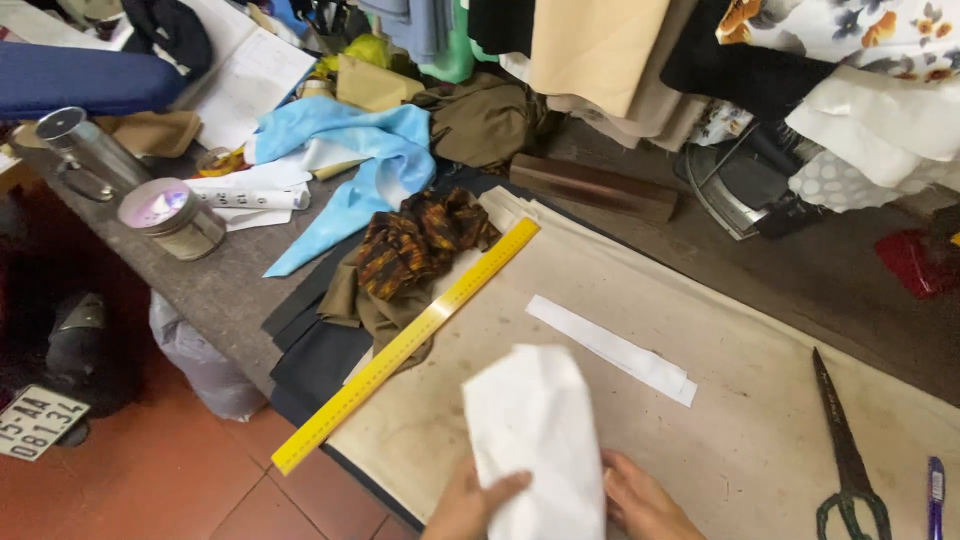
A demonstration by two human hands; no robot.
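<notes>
White fabric piece [535,430], folded and slightly rumpled, stands lifted off the beige-covered desk [760,440], near its front edge.

Both hands [560,505] and scissors [848,455] are cut off below.

A long yellow ruler [405,345] lies slantwise across the beige cloth-covered counter [740,440], just beside a crumpled brown patterned fabric [415,245] and below a light blue cloth [355,165]. A narrow white strip [612,350] rests on the beige cover near the middle, while dark scissors with green handles [845,455] and a purple pen [935,495] lie at the right edge. Farther back sit a brown wooden block [592,187], an iron [735,185] under hanging fabrics, and at left a round metal tin [172,217] by a shiny metal cylinder [85,150].
</notes>
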